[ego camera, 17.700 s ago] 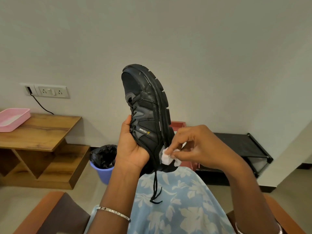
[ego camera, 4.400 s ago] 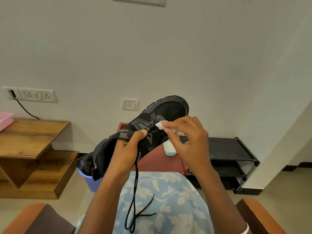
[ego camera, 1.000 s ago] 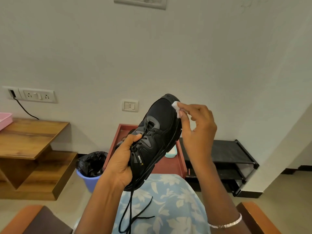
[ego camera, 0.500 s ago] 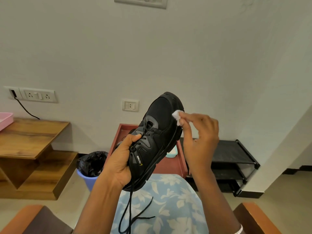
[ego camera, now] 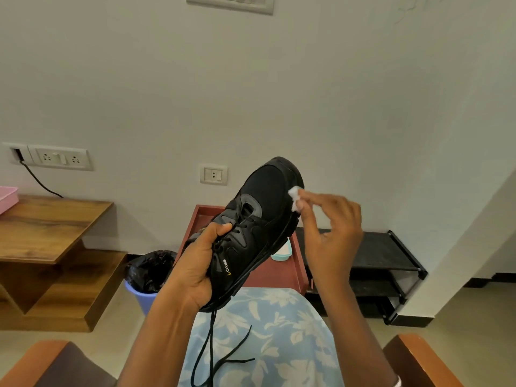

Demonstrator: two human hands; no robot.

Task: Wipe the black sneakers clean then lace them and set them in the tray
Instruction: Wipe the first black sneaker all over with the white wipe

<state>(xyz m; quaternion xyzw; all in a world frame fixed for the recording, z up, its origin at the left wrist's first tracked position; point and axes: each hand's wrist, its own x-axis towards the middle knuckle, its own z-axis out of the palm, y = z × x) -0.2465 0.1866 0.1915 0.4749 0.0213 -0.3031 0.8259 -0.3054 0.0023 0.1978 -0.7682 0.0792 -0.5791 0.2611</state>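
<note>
1. A lace (ego camera: 211, 340) dangles over the lap.
2. The left hand (ego camera: 195, 270), fingers curled, grips the sneaker (ego camera: 261, 216) mid-air, toe raised.
3. The right hand (ego camera: 332, 233) has its fingers pinching a wipe (ego camera: 294, 194) against the toe's side.
4. The tray (ego camera: 272, 276) lies behind the sneaker.

Black sneaker (ego camera: 259, 219), toe toward 1 o'clock, was gripped by left hand (ego camera: 195, 270); right hand (ego camera: 331, 233) pinched white wipe (ego camera: 294, 194) against its toe edge

The brand name "CLYMB" (ego camera: 227, 264) runs in pale capitals along the side panel of the black sneaker (ego camera: 265, 191), toward its heel end, beside a small yellow logo mark (ego camera: 229, 273). Nothing else is legible.
</note>
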